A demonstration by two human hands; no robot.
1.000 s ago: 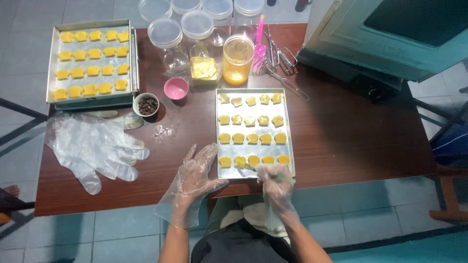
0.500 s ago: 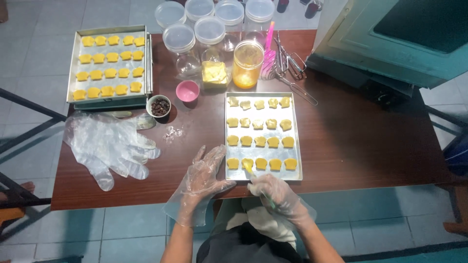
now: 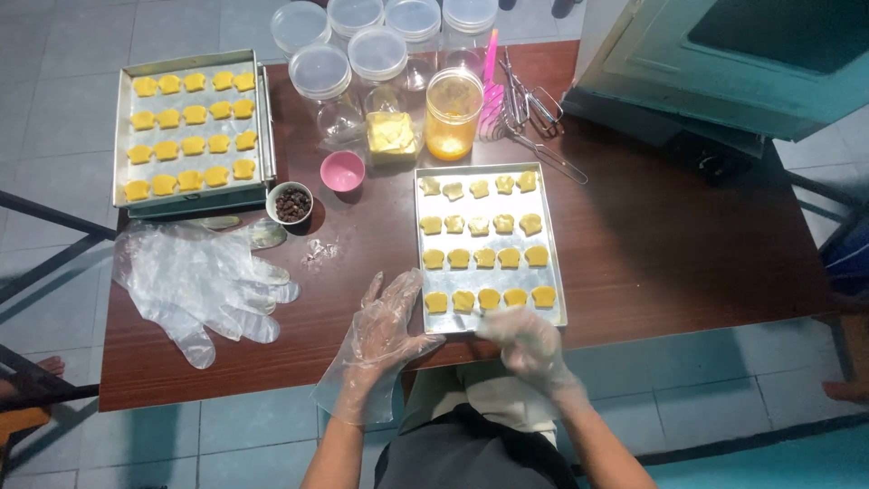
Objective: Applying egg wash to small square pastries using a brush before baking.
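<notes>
Dark brown wooden table [image 3: 688,254], baking tray [image 3: 558,272] of yellow cookies at centre, second tray [image 3: 124,109] upper left, clear lidded jars [image 3: 335,81] along top, pink cup [image 3: 343,171], bowl of raisins [image 3: 290,203], spare plastic gloves [image 3: 195,285] at left

Clear lidded plastic jars [image 3: 362,63] clustered at table's far edge.

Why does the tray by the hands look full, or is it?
Nearly full: the near tray holds four rows of yellow pieces, with bare metal only at its edges.

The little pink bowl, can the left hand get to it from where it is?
Probably yes. The left hand rests on bare table, and nothing stands between it and the pink bowl straight ahead.
</notes>
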